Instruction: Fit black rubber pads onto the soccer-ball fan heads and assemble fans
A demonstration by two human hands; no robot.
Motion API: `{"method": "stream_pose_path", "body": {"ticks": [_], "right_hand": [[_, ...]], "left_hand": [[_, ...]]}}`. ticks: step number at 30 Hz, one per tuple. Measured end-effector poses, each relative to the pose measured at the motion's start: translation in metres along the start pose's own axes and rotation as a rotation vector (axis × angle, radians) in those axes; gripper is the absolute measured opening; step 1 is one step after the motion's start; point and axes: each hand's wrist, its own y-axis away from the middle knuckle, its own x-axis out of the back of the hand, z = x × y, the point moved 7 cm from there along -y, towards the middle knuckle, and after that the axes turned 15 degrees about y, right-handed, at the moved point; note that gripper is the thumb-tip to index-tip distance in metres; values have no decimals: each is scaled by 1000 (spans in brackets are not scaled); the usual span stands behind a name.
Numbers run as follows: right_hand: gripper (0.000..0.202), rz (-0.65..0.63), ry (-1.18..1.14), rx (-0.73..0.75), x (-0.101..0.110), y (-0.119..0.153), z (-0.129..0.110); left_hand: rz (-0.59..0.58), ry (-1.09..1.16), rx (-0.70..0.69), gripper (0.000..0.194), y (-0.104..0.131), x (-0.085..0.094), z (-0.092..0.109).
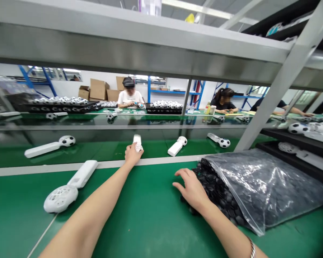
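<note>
My left hand [134, 154] reaches out to the belt, its fingers closed on the round latticed head of a white handheld fan [137, 139]. The fan's handle points away from me. My right hand [192, 188] is open, thumb and fingers apart, at the mouth of a clear plastic bag [274, 190]. Small black pieces [218, 190] spill from that bag beside the hand; I see nothing held in it. To the left of my left forearm lies another white fan [60, 197] with a latticed head without black patches.
Along the dark green belt [110, 147] lie football-headed fans, one at left [67, 141] and two at right [177, 146]. A metal shelf beam [140, 39] crosses overhead, and a slanted post [280, 79] stands at right near black trays [298, 154]. Co-workers sit opposite.
</note>
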Motion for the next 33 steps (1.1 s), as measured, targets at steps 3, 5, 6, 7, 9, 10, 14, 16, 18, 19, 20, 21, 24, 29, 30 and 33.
{"method": "stream_pose_path", "body": {"ticks": [3, 5, 6, 7, 9, 10, 14, 16, 18, 19, 20, 21, 24, 29, 30, 33], "right_hand": [[32, -77, 290, -145, -1, 0, 24], [36, -150, 437, -228, -2, 1, 39], [36, -189, 480, -243, -2, 1, 44], [36, -229, 507, -240, -3, 2, 47], [34, -287, 530, -206, -5, 2, 50], [32, -302, 532, -182, -6, 2, 50], [27, -328, 496, -109, -11, 2, 49], [26, -344, 468, -111, -14, 2, 50], [25, -354, 457, -117, -16, 1, 51], [24, -355, 460, -120, -16, 1, 51], [24, -353, 466, -120, -16, 0, 50], [24, -351, 471, -121, -15, 0, 50], [25, -336, 469, -129, -13, -2, 49], [30, -292, 409, -139, -8, 0, 45], [30, -278, 393, -137, -6, 0, 43], [26, -237, 347, -107, -1, 1, 32]], "left_hand": [[-55, -67, 25, 68, 2, 1, -12], [-116, -101, -29, 77, 17, 6, -9], [-147, -116, -73, 77, 27, 13, -5], [-175, -130, -119, 75, 38, 22, -1], [-219, -163, -206, 64, 56, 52, 6], [-223, -194, -230, 58, 63, 73, 6], [-127, -415, -48, 62, 72, 167, -19], [-198, -390, 147, 68, 81, 193, -39], [-301, -238, 296, 71, 100, 198, -51], [-341, -159, 332, 73, 111, 195, -51], [-383, -103, 347, 77, 122, 188, -49], [-428, -83, 335, 83, 133, 180, -44], [-587, -243, 187, 96, 157, 152, -26], [-612, -602, -344, 57, 149, 116, 15], [-633, -595, -426, 51, 146, 106, 22], [-694, -500, -462, 53, 138, 71, 33]]}}
